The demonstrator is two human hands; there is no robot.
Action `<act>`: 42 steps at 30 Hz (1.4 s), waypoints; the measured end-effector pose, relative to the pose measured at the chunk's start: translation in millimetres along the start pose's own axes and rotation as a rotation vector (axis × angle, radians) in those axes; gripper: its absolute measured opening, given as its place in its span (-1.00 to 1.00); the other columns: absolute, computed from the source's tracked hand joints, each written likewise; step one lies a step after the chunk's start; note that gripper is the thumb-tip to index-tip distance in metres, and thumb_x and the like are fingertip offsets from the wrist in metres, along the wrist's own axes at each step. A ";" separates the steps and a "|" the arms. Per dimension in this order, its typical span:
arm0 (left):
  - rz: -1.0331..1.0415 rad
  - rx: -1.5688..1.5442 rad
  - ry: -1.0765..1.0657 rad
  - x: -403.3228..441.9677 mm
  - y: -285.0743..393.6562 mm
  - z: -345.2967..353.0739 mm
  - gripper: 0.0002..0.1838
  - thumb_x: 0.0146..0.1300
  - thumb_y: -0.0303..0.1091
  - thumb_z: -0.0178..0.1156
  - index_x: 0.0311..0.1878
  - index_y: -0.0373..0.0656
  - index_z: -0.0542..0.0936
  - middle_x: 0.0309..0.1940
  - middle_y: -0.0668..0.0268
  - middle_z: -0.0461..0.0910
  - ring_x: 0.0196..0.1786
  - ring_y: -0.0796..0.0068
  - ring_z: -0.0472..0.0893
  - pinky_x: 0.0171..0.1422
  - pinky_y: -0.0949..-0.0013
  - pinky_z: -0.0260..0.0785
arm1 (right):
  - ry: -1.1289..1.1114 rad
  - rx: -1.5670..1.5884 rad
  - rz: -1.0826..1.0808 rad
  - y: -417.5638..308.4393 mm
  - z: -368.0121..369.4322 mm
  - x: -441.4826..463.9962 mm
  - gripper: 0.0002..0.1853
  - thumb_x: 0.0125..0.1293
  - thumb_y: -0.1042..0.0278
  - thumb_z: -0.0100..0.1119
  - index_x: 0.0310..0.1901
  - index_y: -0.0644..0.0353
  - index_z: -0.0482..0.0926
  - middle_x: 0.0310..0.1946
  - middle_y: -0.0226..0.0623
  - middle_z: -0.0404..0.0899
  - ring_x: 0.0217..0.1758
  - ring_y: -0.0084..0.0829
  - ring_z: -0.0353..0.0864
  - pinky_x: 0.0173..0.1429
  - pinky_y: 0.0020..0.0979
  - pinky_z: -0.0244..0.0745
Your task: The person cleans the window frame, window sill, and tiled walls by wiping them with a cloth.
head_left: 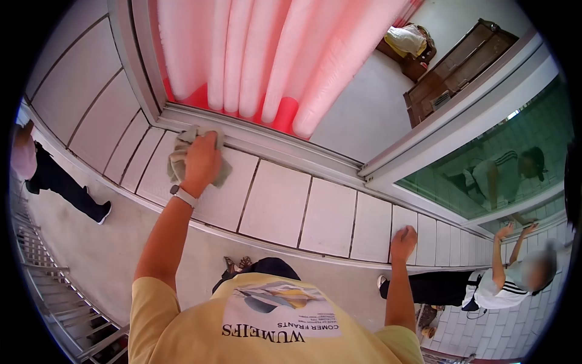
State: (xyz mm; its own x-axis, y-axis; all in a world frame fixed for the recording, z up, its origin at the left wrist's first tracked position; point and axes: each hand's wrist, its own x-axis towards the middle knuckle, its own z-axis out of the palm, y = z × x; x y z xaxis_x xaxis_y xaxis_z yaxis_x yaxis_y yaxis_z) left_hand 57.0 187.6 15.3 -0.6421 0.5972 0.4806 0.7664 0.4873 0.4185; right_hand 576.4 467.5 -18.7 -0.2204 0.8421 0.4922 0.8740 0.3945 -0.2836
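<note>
My left hand (203, 161), with a watch on the wrist, presses a greyish-green cloth (180, 159) onto the white tiled sill (276, 200). The cloth lies bunched beneath my fingers, close to the lower left corner of the metal window frame (176, 115). Farther right, my right hand (404, 244) rests on the sill near its front edge. Its fingers are curled in, and nothing shows in them.
Pink curtains (260, 54) hang behind the opening, with a wooden cabinet (458, 70) inside the room. A green glass pane (485, 176) stands at right. One person (503, 282) reaches toward the window at right; another (66, 182) stands at left near a metal railing (45, 261).
</note>
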 end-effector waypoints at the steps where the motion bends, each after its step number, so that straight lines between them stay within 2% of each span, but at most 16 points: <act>1: 0.060 -0.042 -0.014 -3.4 12.4 2.4 -0.80 0.02 -0.49 0.07 -0.23 -0.24 0.40 -0.38 -0.01 0.51 -0.20 -0.10 0.48 -0.10 -0.06 0.32 | 0.003 0.009 0.001 -0.3 0.2 -0.3 -0.69 0.23 0.38 -0.01 -0.07 0.42 0.49 -0.07 0.10 0.51 0.05 0.06 0.43 0.19 -0.09 0.30; 7: 0.221 -0.187 -0.111 -10.9 53.2 9.4 -0.78 -0.01 -0.52 0.06 -0.23 -0.27 0.39 -0.38 0.02 0.50 -0.17 -0.06 0.46 -0.09 -0.01 0.31 | -0.019 -0.012 -0.012 0.0 0.1 1.0 -0.68 0.23 0.37 -0.02 -0.06 0.42 0.48 -0.07 0.11 0.50 0.05 0.06 0.43 0.19 -0.09 0.30; 10: 0.314 -0.343 -0.167 -12.0 66.6 17.1 -0.69 -0.01 -0.56 0.00 -0.12 -0.32 0.37 -0.32 -0.05 0.47 -0.14 -0.10 0.42 -0.05 -0.01 0.27 | -0.028 -0.018 -0.005 -8.6 -3.9 -0.9 -0.67 0.24 0.38 -0.02 -0.05 0.43 0.47 -0.07 0.11 0.50 0.05 0.06 0.43 0.19 -0.09 0.30; 15: 0.362 -0.445 -0.274 -11.0 92.3 31.2 -0.68 0.01 -0.56 -0.02 -0.08 -0.32 0.36 -0.31 -0.04 0.47 -0.15 -0.08 0.42 -0.04 0.01 0.27 | -0.022 -0.007 -0.010 -2.5 -2.2 -0.9 -0.68 0.24 0.38 -0.02 -0.05 0.43 0.47 -0.08 0.13 0.50 0.03 0.07 0.44 0.18 -0.08 0.30; 21: 0.424 -0.483 -0.437 -10.1 130.1 47.6 -0.68 0.04 -0.55 -0.04 -0.07 -0.31 0.34 -0.30 -0.04 0.45 -0.15 -0.07 0.41 -0.04 0.03 0.26 | 0.057 -0.009 -0.126 7.9 4.0 -2.8 -0.68 0.28 0.36 0.00 -0.04 0.44 0.47 -0.08 0.14 0.51 0.02 0.09 0.45 0.16 -0.08 0.31; 25: 0.522 -0.485 -0.467 -11.2 154.1 66.7 -0.74 0.05 -0.55 -0.06 -0.13 -0.32 0.34 -0.32 -0.02 0.44 -0.18 -0.07 0.39 -0.06 0.01 0.23 | 0.021 -0.026 -0.065 5.4 2.8 -5.2 -0.68 0.27 0.36 -0.01 -0.03 0.40 0.46 -0.05 0.10 0.50 0.04 0.07 0.43 0.18 -0.08 0.30; 27: 0.563 -0.501 -0.486 -9.2 167.1 78.9 -0.67 0.02 -0.54 0.00 -0.08 -0.30 0.36 -0.29 0.00 0.51 -0.17 -0.05 0.45 -0.08 0.02 0.30 | 0.011 -0.026 -0.056 -1.1 -1.8 -2.0 -0.68 0.27 0.36 -0.02 -0.02 0.39 0.45 -0.04 0.09 0.49 0.07 0.05 0.41 0.19 -0.08 0.29; 33: 0.733 -0.584 -0.403 -15.8 210.7 110.5 -0.58 0.05 -0.56 -0.01 0.05 -0.43 0.35 -0.20 -0.05 0.50 -0.16 -0.06 0.43 0.01 0.10 0.27 | 0.033 -0.019 -0.017 -8.9 -4.0 -2.0 -0.70 0.26 0.37 -0.02 -0.04 0.35 0.44 -0.04 0.05 0.48 0.09 0.03 0.40 0.19 -0.08 0.28; 38: 0.779 -0.609 -0.494 -18.5 249.5 132.4 -0.65 0.04 -0.50 0.02 -0.05 -0.34 0.35 -0.32 0.01 0.53 -0.17 -0.01 0.47 0.00 0.08 0.29 | 0.023 0.003 0.043 -13.9 -8.1 -2.1 -0.70 0.26 0.37 -0.01 -0.03 0.34 0.45 -0.03 0.01 0.49 0.09 0.01 0.41 0.19 -0.09 0.30; 42: 0.761 -0.638 -0.455 -23.7 256.1 129.6 -0.63 0.07 -0.53 0.00 0.01 -0.34 0.33 -0.37 0.07 0.50 -0.19 0.03 0.44 -0.04 0.13 0.26 | 0.050 0.019 0.007 -5.2 -2.6 -2.5 -0.71 0.26 0.36 0.00 -0.04 0.33 0.46 -0.03 -0.01 0.50 0.09 0.00 0.42 0.18 -0.10 0.33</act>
State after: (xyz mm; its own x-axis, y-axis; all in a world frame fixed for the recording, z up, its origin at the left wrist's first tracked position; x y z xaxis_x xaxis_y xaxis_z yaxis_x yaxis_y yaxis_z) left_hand 270.5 380.8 11.2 0.1630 0.8458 0.5081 0.7270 -0.4511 0.5178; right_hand 573.6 462.3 -16.3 -0.1919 0.8256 0.5306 0.8672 0.3958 -0.3021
